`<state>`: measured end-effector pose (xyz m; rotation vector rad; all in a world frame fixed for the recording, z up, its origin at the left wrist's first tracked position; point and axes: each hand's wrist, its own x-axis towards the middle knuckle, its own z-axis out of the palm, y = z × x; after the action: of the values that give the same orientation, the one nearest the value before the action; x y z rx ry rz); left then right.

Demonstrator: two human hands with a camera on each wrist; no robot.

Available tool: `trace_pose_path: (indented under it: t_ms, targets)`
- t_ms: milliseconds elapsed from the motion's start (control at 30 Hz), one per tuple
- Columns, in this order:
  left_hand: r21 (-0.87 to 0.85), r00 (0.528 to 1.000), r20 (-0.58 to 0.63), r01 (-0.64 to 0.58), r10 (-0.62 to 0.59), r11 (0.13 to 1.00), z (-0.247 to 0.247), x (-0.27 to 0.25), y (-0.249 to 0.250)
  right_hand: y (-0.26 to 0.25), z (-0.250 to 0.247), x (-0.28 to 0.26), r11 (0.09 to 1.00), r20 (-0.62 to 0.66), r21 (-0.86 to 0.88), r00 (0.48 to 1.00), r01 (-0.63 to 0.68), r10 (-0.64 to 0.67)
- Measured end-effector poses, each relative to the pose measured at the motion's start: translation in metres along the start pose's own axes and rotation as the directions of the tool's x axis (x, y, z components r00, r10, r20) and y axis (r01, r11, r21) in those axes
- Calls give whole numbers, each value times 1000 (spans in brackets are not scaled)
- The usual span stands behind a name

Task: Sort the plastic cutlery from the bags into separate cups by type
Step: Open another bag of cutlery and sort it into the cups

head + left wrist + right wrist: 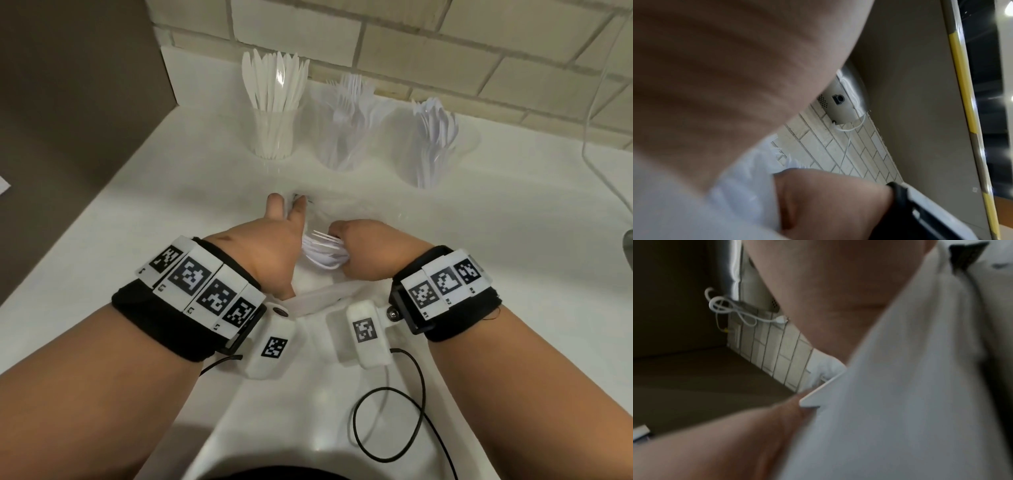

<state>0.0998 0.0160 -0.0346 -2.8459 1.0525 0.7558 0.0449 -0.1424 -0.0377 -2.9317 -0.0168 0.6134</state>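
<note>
Three clear cups stand along the back of the white counter (171,240): one with knives (272,133), one with forks (342,137), one with spoons (433,150). In front of them lies a crumpled clear bag (342,209). My left hand (274,240) reaches to it, and thumb and forefinger seem to pinch its edge. My right hand (363,250) is curled round a bundle of white cutlery (323,251) whose ends stick out to the left; its type is hidden. Both wrist views are blurred, showing the white bundle (900,402) close against the palm (838,288).
A flat white strip (322,298) lies on the counter between my wrists. A white cable (589,137) hangs at the right, where a grey metal object (628,246) shows at the edge. A tiled wall (445,51) backs the cups; a brown panel (85,102) stands left.
</note>
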Motion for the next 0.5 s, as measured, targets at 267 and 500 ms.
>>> trace_pose_path:
  t_ms: [267, 500]
  targets:
    - [-93, 997, -74, -38, 31, 995, 3, 8, -6, -11, 10, -2, 988, 64, -153, 998, 9, 1]
    - [-139, 999, -47, 11, -17, 990, -6, 7, -30, 2, 1, -5, 998, -92, 43, 995, 42, -38]
